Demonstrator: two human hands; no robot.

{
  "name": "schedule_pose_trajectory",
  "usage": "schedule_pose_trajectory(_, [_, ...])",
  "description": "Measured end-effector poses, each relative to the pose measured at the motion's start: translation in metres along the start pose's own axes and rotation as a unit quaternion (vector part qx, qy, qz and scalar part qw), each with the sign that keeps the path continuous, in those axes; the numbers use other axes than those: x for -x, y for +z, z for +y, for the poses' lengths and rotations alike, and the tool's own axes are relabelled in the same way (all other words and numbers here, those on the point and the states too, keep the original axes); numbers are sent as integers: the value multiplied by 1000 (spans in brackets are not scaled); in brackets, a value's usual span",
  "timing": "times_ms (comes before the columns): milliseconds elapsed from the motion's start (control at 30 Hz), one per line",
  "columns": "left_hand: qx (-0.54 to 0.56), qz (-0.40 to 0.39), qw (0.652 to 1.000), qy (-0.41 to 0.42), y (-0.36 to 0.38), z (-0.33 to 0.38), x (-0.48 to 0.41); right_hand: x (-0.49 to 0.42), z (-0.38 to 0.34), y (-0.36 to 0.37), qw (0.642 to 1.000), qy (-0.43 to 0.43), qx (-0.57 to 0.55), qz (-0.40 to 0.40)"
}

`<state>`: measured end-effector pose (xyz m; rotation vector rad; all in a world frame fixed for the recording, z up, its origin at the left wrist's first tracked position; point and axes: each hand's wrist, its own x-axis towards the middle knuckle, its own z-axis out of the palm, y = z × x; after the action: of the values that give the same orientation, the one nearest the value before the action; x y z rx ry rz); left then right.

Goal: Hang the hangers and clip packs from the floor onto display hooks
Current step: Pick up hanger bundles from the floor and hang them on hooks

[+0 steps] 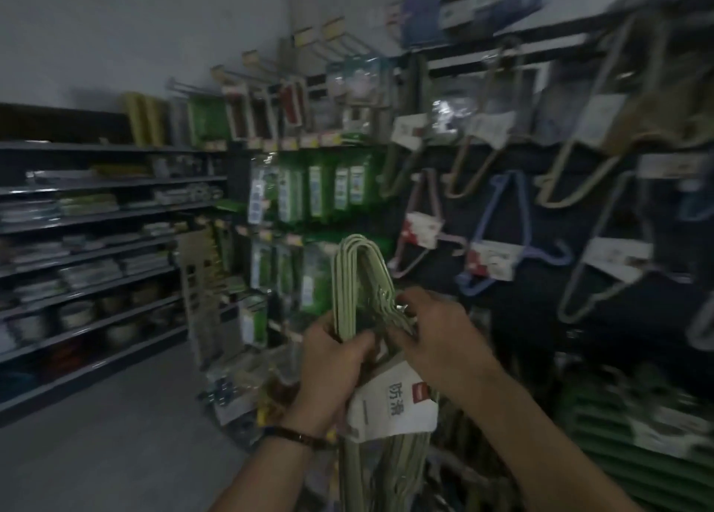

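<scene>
Presently the person is holding a bundle of pale green hangers (363,279) upright at chest height before the display wall; the bundle's curved hook ends are pointing upward, and a white paper label (394,399) is wrapping its lower neck. The left hand (332,361) is closing its grip around the necks just below the hooks; the right hand (436,330) is pinching the same bundle from the other side, fingers curled at the twisted wire section. Both grips are appearing fully closed on the bundle; motion blur is softening finer detail. The step in hand is judged to be carrying and orienting the bundle for hanging. Other hanger bundles (490,249) are already hanging on the dark panel (533,303) to the right; the next move is likely calling for raising the hooks level with a free display hook and threading them on together.
</scene>
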<state>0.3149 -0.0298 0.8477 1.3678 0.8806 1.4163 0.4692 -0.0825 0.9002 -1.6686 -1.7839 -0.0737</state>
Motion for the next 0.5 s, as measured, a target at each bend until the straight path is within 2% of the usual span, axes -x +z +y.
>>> schedule_pose_trajectory(167, [0,-99,995,16,139,20,39,58,81,-94,990,41,110,78])
schedule_pose_trajectory(333, [36,-225,973,43,270,42,92,121,162,-196,976,124,160,78])
schedule_pose_trajectory(433, [48,-262,964,23,339,45,116,160,205,-248,970,156,164,92])
schedule_pose_trajectory(500, [45,-260,965,17,380,43,126,186,232,-282,965,185,161,95])
